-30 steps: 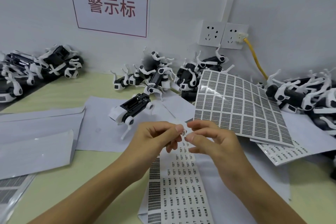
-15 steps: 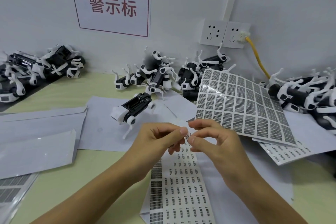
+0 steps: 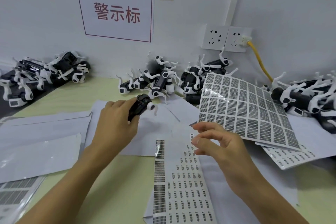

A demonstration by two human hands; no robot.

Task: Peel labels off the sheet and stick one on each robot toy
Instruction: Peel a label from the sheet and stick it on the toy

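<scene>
My left hand (image 3: pixel 116 122) is closed around a black-and-white robot toy (image 3: pixel 141 106) on the white paper at centre. My right hand (image 3: pixel 216 142) hovers over the top of the label sheet (image 3: pixel 183 187), with a small peeled label (image 3: pixel 191 137) stuck at the tip of a finger and the other fingers spread. The label sheet lies flat in front of me, partly used, with rows of small printed labels. More robot toys lie in piles along the wall: left (image 3: pixel 45 74), centre (image 3: pixel 156 82) and right (image 3: pixel 305 96).
A large sheet of grid labels (image 3: pixel 245 107) leans raised at right over another label sheet (image 3: pixel 289 156). White backing papers (image 3: pixel 40 142) cover the left of the green table (image 3: pixel 127 178). A yellow cable (image 3: pixel 258 60) runs from the wall socket (image 3: pixel 236 39).
My left hand let go of the label sheet and moved up-left to take hold of the robot toy. My right hand stays over the sheet with the peeled label.
</scene>
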